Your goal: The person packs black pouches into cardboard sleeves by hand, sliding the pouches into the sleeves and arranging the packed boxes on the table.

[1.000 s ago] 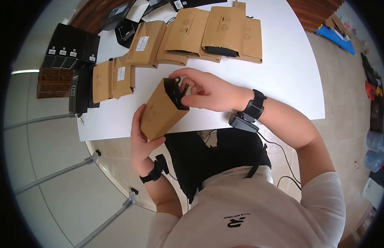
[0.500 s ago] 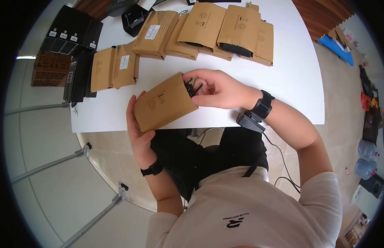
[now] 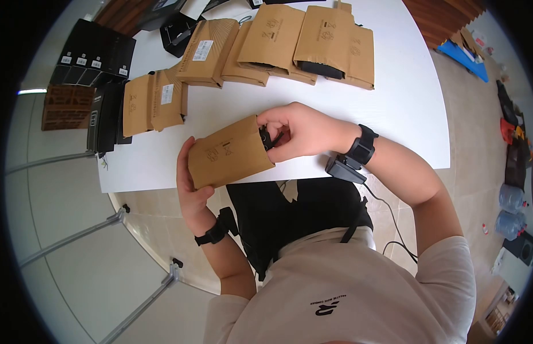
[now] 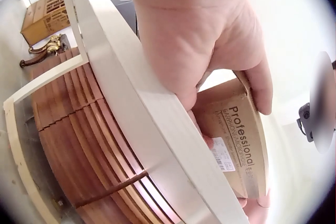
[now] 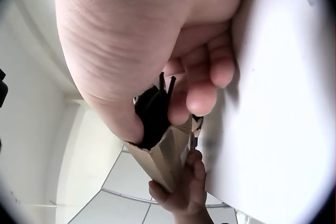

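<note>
A brown cardboard box (image 3: 229,153) lies tilted over the table's front edge. My left hand (image 3: 193,192) grips its closed left end, thumb on the near side and fingers round the far side. Printed lettering and a white label show on the box (image 4: 231,140) in the left wrist view. My right hand (image 3: 306,132) is at the open right end, thumb and fingers at the box's mouth. Black contents (image 5: 152,116) with two thin black strips show inside the opening, between thumb and fingers; whether the fingertips pinch them is hard to tell.
Several brown boxes (image 3: 272,37) stand in a row across the back of the white table (image 3: 404,114). Black boxes (image 3: 94,54) are stacked at the left, with more black packaging (image 3: 177,34) at the back. A cable (image 3: 387,209) hangs from the right wrist camera.
The held box has turned from a steep slant to lie nearly level, its mouth now facing right. My right hand has moved right with the opening; the left hand keeps its grip.
</note>
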`<act>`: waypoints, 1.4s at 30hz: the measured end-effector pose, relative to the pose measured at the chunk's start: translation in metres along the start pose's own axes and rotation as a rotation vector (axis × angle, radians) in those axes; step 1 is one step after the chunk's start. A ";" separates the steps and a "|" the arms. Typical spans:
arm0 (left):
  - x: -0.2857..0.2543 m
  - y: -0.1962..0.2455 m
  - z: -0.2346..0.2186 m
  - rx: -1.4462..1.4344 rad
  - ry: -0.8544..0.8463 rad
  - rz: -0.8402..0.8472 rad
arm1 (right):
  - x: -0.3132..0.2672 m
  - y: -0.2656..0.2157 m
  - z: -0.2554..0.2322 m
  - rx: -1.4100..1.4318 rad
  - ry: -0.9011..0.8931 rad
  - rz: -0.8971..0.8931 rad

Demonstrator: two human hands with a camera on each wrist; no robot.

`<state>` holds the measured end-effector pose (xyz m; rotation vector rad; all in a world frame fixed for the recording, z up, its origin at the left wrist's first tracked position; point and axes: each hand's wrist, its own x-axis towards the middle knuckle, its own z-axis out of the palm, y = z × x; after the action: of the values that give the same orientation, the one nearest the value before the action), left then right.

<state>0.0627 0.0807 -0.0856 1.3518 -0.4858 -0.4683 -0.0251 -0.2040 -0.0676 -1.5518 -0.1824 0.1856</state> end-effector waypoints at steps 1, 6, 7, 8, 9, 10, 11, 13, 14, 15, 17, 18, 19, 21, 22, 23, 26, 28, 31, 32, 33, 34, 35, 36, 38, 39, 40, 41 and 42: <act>0.000 0.000 -0.001 -0.018 -0.007 0.006 | 0.000 0.000 0.000 0.000 -0.005 -0.001; -0.007 -0.002 -0.001 -0.078 0.045 0.016 | -0.002 -0.004 0.000 -0.027 0.082 -0.057; -0.007 -0.002 -0.002 -0.101 0.045 0.009 | -0.002 -0.005 -0.001 -0.022 0.077 -0.055; -0.007 -0.003 -0.002 -0.099 0.049 0.006 | -0.003 -0.005 -0.003 -0.017 0.088 -0.047; -0.005 -0.004 -0.001 -0.161 0.053 0.039 | -0.002 -0.005 -0.005 -0.012 0.099 -0.040; -0.004 -0.005 -0.001 -0.224 0.056 0.073 | 0.000 0.001 -0.005 0.068 0.080 -0.010; -0.004 -0.005 -0.002 -0.223 0.057 0.073 | 0.000 0.001 -0.005 0.069 0.079 -0.010; -0.004 -0.007 -0.002 -0.258 0.087 0.097 | 0.001 0.001 -0.005 0.033 0.106 -0.021; -0.004 -0.007 -0.002 -0.258 0.086 0.098 | 0.001 0.003 -0.006 -0.013 0.095 -0.031; -0.003 -0.006 0.000 -0.266 0.094 0.100 | 0.001 0.000 -0.005 -0.012 0.096 -0.031; -0.002 -0.002 0.004 -0.273 0.099 0.101 | -0.001 -0.008 -0.002 0.006 0.143 -0.073; -0.002 0.002 0.007 -0.256 0.096 0.078 | -0.001 -0.006 -0.002 0.010 0.145 -0.072; -0.003 0.004 0.009 -0.238 0.093 0.054 | 0.000 -0.004 -0.002 -0.011 0.125 -0.088; -0.003 -0.001 0.001 -0.197 0.043 0.051 | 0.001 -0.001 -0.002 -0.031 0.105 -0.106; -0.003 -0.002 -0.003 -0.158 -0.007 0.053 | 0.001 0.000 -0.003 -0.013 0.070 -0.052; -0.004 -0.004 -0.005 -0.155 -0.007 0.054 | 0.002 0.000 -0.003 0.004 0.036 0.001; -0.003 -0.002 -0.004 -0.170 0.026 0.021 | 0.006 0.006 -0.001 0.057 0.089 -0.087; -0.003 -0.005 -0.005 -0.176 0.027 0.037 | 0.007 0.006 -0.002 0.095 0.069 -0.050; -0.003 -0.008 -0.007 -0.215 0.001 0.092 | 0.008 0.009 -0.006 0.194 0.062 -0.022; -0.004 -0.009 -0.007 -0.215 0.005 0.089 | 0.008 0.010 -0.006 0.253 0.074 -0.035; -0.005 -0.009 -0.006 -0.224 0.016 0.095 | 0.008 0.009 -0.006 0.257 0.072 -0.032; -0.005 -0.009 -0.005 -0.233 0.027 0.103 | 0.007 0.006 -0.006 0.225 0.075 -0.026; -0.006 -0.009 -0.005 -0.232 0.029 0.102 | 0.006 0.003 -0.006 0.192 0.079 -0.020; -0.005 -0.010 -0.006 -0.250 0.028 0.108 | 0.005 0.001 -0.005 0.158 0.123 0.009; -0.005 -0.011 -0.005 -0.267 0.026 0.117 | 0.003 -0.003 0.005 0.166 0.191 0.013; -0.006 -0.010 -0.005 -0.247 0.015 0.116 | 0.002 -0.005 0.008 0.174 0.260 0.018; -0.006 -0.009 -0.005 -0.228 0.004 0.116 | 0.003 -0.005 0.005 0.174 0.263 0.017; -0.007 -0.009 -0.005 -0.228 0.000 0.115 | 0.004 -0.003 0.002 0.162 0.183 0.059; -0.007 -0.008 -0.004 -0.164 0.001 0.111 | 0.004 -0.003 0.000 0.151 0.103 0.102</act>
<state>0.0591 0.0872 -0.0947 1.1614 -0.5084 -0.4073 -0.0210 -0.2032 -0.0644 -1.4169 -0.0074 0.1950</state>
